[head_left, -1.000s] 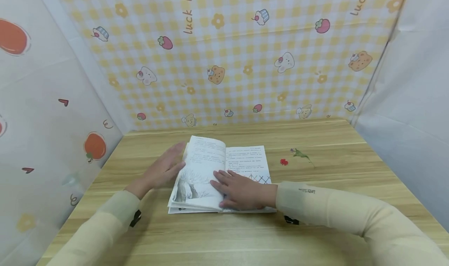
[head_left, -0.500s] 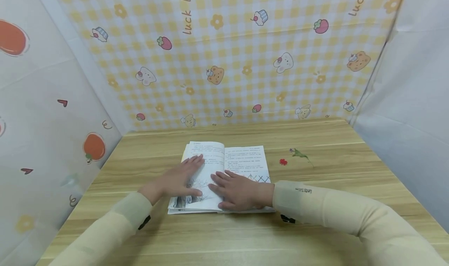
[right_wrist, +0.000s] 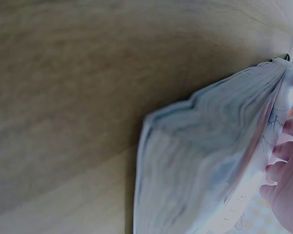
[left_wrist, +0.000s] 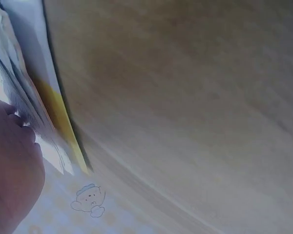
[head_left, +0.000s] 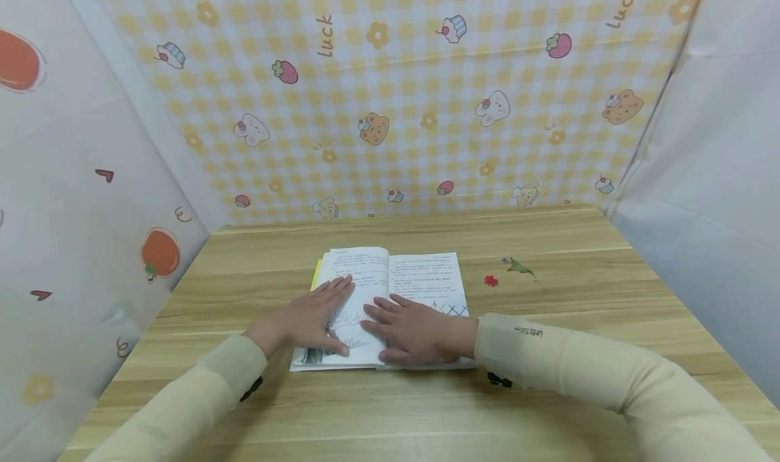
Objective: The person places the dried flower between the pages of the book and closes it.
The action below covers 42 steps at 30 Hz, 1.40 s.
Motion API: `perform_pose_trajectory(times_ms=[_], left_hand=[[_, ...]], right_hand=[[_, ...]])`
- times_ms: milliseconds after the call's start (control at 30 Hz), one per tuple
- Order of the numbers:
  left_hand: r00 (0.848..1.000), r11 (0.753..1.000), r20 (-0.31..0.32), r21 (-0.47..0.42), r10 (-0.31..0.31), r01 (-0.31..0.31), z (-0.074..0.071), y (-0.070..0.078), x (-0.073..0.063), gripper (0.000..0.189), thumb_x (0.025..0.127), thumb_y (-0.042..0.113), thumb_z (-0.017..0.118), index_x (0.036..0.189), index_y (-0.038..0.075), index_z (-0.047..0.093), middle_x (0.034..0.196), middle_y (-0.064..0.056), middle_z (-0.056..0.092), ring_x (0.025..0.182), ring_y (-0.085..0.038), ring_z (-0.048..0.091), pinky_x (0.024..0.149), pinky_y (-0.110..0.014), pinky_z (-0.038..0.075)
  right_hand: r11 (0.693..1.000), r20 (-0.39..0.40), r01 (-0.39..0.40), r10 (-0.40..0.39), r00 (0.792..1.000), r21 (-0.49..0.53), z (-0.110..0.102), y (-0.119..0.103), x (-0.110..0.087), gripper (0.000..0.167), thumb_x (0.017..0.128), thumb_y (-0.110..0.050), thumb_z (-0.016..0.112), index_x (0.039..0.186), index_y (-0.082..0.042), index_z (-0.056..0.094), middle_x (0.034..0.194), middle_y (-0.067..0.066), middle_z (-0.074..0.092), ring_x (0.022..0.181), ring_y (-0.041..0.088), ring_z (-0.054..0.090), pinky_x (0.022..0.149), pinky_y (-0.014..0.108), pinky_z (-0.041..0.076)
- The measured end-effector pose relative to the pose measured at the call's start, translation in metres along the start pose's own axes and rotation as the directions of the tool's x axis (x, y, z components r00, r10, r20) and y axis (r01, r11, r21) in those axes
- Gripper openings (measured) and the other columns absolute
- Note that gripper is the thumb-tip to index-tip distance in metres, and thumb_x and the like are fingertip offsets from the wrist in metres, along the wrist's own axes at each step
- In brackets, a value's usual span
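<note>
An open book (head_left: 423,272) lies on the wooden table, printed text on both pages and a drawing of bare trees low on the left one. Spread flat on the left page is my left hand (head_left: 311,316), fingers extended and thumb out toward the spine. My right hand (head_left: 420,330) rests on the lower right page, its straight fingertips reaching over the spine. A yellow strip (head_left: 316,274) of the cover shows past the left page edge. In the right wrist view the thick page block (right_wrist: 200,131) fans beside the fingers (right_wrist: 284,150).
Right of the book a small red flower (head_left: 491,281) and a green sprig with a purple bloom (head_left: 518,266) lie on the table (head_left: 585,245). A yellow checked cloth (head_left: 402,96) hangs behind, with pale cloth walls on both sides.
My left hand has moved right from the book's left edge onto the left page, which now lies flatter. The right hand has stayed nearly in place. The yellow strip shows more.
</note>
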<state>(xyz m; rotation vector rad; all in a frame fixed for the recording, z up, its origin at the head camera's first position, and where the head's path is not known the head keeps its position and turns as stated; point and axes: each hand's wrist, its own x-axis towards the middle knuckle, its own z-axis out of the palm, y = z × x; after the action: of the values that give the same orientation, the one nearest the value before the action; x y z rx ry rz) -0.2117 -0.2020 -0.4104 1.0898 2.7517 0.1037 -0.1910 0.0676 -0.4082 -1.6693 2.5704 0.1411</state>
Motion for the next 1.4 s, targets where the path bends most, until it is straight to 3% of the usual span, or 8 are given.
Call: perform_pose_trajectory(times_ms=[167,333,633,767,933,1033,1267,1400], left_hand=[[1.000,1.000,0.016,0.000,-0.013,0.013,0.001,0.000,0.000,0.123,0.073,0.084,0.050,0.155,0.003,0.007,0.162,-0.011,0.001,0.147,-0.025,0.000,0.118,-0.041,0.008],[1.000,1.000,0.024,0.006,-0.016,0.016,0.004,-0.001,0.000,0.123,0.073,0.085,0.049,0.156,0.004,0.006,0.162,-0.010,-0.001,0.147,-0.024,-0.001,0.118,-0.041,0.008],[0.999,1.000,0.035,-0.003,-0.022,0.022,0.005,0.000,0.001,0.123,0.073,0.085,0.049,0.156,0.004,0.006,0.162,-0.010,0.000,0.147,-0.025,0.000,0.118,-0.042,0.008],[0.999,1.000,0.034,-0.006,-0.025,0.025,0.006,0.000,0.001,0.124,0.073,0.086,0.049,0.156,0.004,0.006,0.162,-0.010,0.001,0.148,-0.025,0.001,0.118,-0.042,0.009],[0.999,0.999,0.031,-0.009,-0.030,0.030,0.008,-0.001,0.001,0.124,0.072,0.086,0.049,0.156,0.004,0.007,0.162,-0.010,0.002,0.148,-0.025,0.003,0.118,-0.043,0.011],[0.999,0.999,0.034,-0.009,-0.032,0.032,0.008,0.000,0.001,0.124,0.072,0.086,0.049,0.156,0.004,0.007,0.162,-0.010,0.002,0.148,-0.025,0.003,0.118,-0.043,0.011],[0.999,0.999,0.043,-0.016,-0.029,0.029,0.008,0.001,0.002,0.125,0.072,0.087,0.047,0.156,0.004,0.006,0.162,-0.010,0.000,0.148,-0.024,0.002,0.118,-0.041,0.011],[0.998,0.999,0.051,-0.009,-0.038,0.038,0.009,0.000,0.002,0.126,0.070,0.089,0.046,0.156,0.006,0.004,0.162,-0.008,-0.001,0.148,-0.023,0.000,0.118,-0.040,0.009]], right_hand=[[1.000,-0.004,0.008,-0.008,1.000,0.004,-0.002,0.003,-0.002,0.068,0.102,-0.056,0.026,0.156,-0.016,0.023,0.162,0.009,0.011,0.147,0.028,0.007,0.118,0.045,0.009],[1.000,-0.049,0.000,0.001,0.999,0.013,-0.012,0.011,-0.010,0.068,0.101,-0.054,0.035,0.156,-0.015,0.024,0.161,0.009,0.016,0.147,0.027,0.011,0.118,0.044,0.012],[0.994,-0.179,-0.055,0.071,0.981,0.090,-0.025,0.035,-0.044,0.068,0.099,-0.046,0.051,0.153,-0.010,0.031,0.157,0.013,0.026,0.143,0.028,0.025,0.115,0.044,0.022],[0.976,-0.275,-0.100,0.151,0.949,0.193,-0.025,0.049,-0.066,0.067,0.097,-0.039,0.059,0.150,-0.007,0.036,0.153,0.015,0.034,0.137,0.030,0.037,0.109,0.047,0.034],[0.932,-0.405,-0.135,0.273,0.873,0.337,-0.018,0.068,-0.092,0.059,0.093,-0.028,0.067,0.141,-0.001,0.047,0.140,0.018,0.051,0.126,0.033,0.051,0.101,0.048,0.044],[0.858,-0.427,-0.157,0.393,0.815,0.489,-0.014,0.079,-0.107,0.053,0.091,-0.022,0.070,0.136,0.001,0.051,0.131,0.018,0.058,0.117,0.033,0.058,0.092,0.049,0.050],[0.567,-0.287,-0.228,0.674,0.681,0.792,-0.001,0.106,-0.141,0.042,0.095,-0.022,0.066,0.129,0.000,0.059,0.113,0.016,0.067,0.096,0.023,0.065,0.078,0.032,0.056],[0.430,-0.175,-0.276,0.755,0.632,0.860,0.004,0.123,-0.161,0.046,0.095,-0.027,0.065,0.129,0.004,0.057,0.110,0.015,0.067,0.096,0.026,0.063,0.076,0.032,0.055]])
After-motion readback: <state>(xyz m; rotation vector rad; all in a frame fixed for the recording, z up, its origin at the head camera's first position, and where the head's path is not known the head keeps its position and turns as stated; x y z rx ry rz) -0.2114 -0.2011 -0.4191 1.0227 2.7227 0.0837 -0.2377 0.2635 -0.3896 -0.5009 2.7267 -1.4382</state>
